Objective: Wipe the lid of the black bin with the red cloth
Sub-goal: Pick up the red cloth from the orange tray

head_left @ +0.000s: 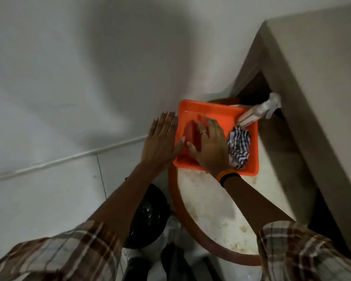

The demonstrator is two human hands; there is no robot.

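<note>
The red cloth (pixel 190 133) lies folded in the left half of an orange tray (pixel 211 105). My right hand (pixel 211 146) rests on the cloth with fingers spread and the thumb against its near side; it has not closed around it. My left hand (pixel 160 138) is flat and open at the tray's left rim, thumb touching the rim. The black bin (pixel 148 216) stands on the floor below my left forearm, to the left of the table. Its lid shows white smears and is partly hidden by my arm.
The tray sits at the far edge of a round table (pixel 211 209) with a stained white top and brown rim. In the tray's right half lie a blue-and-white striped cloth (pixel 238 147) and a white spray bottle (pixel 257 110). A beige counter block (pixel 312 98) stands close on the right.
</note>
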